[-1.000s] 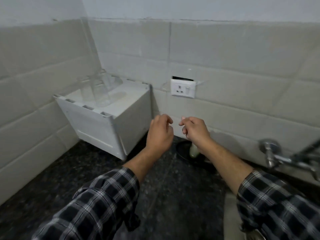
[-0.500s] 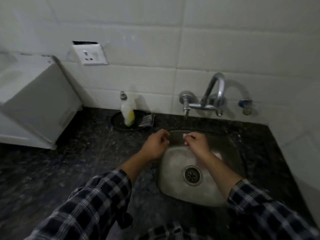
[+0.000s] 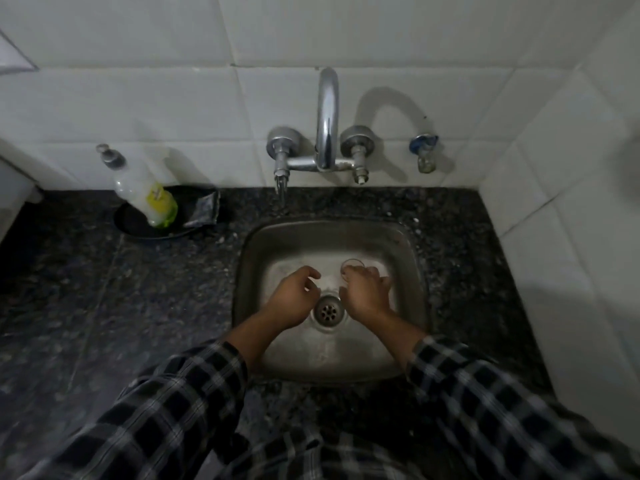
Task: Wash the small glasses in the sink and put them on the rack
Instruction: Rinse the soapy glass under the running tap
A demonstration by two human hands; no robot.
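Small glass point(image 3: 351, 263) stands rim-up, pinched by right hand point(image 3: 365, 294); left hand point(image 3: 294, 299) relaxed, empty.

One sink point(image 3: 249, 271), one tap point(image 3: 327, 116), one soap bottle point(image 3: 152, 195) — one glass point(image 3: 351, 264) visible, possibly more.

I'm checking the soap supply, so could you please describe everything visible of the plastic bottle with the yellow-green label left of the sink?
The translucent plastic bottle has a grey cap and a yellow-green label round its lower body. It stands tilted in a round black dish on the dark speckled counter near the white tiled wall. A crumpled silvery pouch lies beside it in the dish; no hand touches it.
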